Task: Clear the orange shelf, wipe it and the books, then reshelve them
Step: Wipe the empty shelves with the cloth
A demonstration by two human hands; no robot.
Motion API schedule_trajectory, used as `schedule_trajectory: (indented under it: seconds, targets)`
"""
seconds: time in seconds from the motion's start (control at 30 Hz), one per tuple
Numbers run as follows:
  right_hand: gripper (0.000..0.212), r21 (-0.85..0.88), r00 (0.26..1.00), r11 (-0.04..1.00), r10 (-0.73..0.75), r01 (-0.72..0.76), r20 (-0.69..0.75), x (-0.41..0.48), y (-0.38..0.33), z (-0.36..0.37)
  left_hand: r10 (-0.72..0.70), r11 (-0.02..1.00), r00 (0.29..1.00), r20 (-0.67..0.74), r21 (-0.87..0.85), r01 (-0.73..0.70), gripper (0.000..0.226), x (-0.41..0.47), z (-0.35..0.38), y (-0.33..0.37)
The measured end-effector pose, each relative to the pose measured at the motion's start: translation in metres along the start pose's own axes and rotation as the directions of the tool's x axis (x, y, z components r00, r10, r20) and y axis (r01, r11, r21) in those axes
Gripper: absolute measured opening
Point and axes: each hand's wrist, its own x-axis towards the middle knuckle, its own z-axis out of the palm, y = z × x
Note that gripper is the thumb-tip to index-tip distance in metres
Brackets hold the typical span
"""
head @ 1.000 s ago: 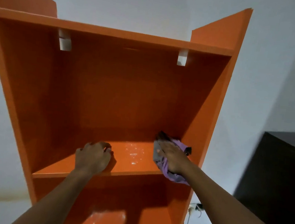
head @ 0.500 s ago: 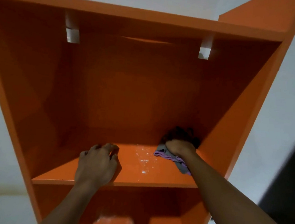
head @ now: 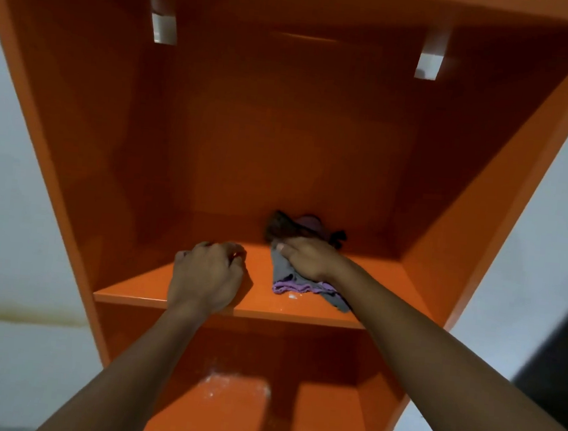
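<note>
The orange shelf (head: 385,293) fills the view, and its middle board holds no books. My right hand (head: 308,257) presses a grey and purple cloth (head: 299,283) flat on that board, near the middle and towards the back. The cloth's dark reflection shows on the glossy back panel behind it. My left hand (head: 207,275) rests on the board's front left part with its fingers curled, nothing in it. No books are in view.
A lower board (head: 326,422) sits below with a pale dusty patch. Two white brackets (head: 165,29) hang under the top board. White wall lies on both sides, and a dark piece of furniture (head: 557,370) stands at the right.
My right hand has slid the cloth leftwards from the right back corner to the middle of the board. The view has moved closer and lower. My left hand stays put.
</note>
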Motion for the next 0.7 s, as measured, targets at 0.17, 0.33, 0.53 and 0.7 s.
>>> schedule_trajectory:
  seconds: [0.17, 0.33, 0.53, 0.7]
  targets:
    - [0.050, -0.031, 0.990, 0.993, -0.110, 0.113, 0.085, -0.025, -0.037, 0.023, -0.076, 0.949, 0.963, -0.258, -0.314, -0.009, 0.034, -0.014, -0.011, 0.001]
    - [0.045, -0.052, 0.978, 0.977, -0.206, 0.205, -0.027, -0.074, -0.066, 0.047, -0.180, 0.862, 0.938, -0.296, -0.508, 0.005, 0.026, -0.033, -0.020, 0.000]
    - [0.038, 0.105, 0.830, 0.917, -0.295, 0.386, -0.473, -0.113, -0.078, 0.077, -0.201, 0.934, 0.884, -0.422, -0.354, 0.044, 0.025, -0.072, -0.030, -0.025]
    - [0.033, 0.493, 0.789, 0.761, -0.041, 0.422, -0.613, -0.105, -0.098, 0.049, -0.490, 0.872, 0.633, -0.600, -0.329, 0.363, 0.044, -0.086, -0.042, -0.048]
